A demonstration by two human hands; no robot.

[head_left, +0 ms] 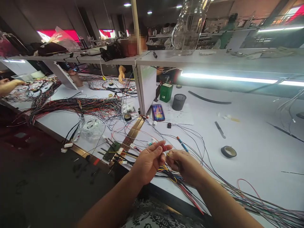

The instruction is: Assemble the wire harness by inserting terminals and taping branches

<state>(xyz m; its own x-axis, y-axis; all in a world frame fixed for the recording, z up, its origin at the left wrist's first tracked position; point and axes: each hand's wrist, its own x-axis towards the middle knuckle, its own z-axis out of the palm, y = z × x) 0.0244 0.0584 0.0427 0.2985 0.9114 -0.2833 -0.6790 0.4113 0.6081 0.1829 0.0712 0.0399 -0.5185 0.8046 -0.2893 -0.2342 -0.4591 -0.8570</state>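
My left hand (149, 161) is closed around a small red connector (164, 148), held between thumb and fingers. Close against it on the right, my right hand (177, 160) pinches a thin yellow wire (168, 155) near the connector. Fingers hide the wire's end. Beneath both hands runs a bundle of black, red and yellow wires (181, 183). Left of my hands, more wires and white connectors lie by a dark green block with metal pins (111, 151). A blue tube with an orange end (182, 144) lies just behind my right hand.
Black tape (228, 152) and a flat blade (220, 129) lie right. A green box (166, 92), mesh cup (179, 102) and phone (158, 112) stand or lie behind. An upright divider (147, 88) rises left of them. Another person's hand (121, 76) is beyond the wire pile.
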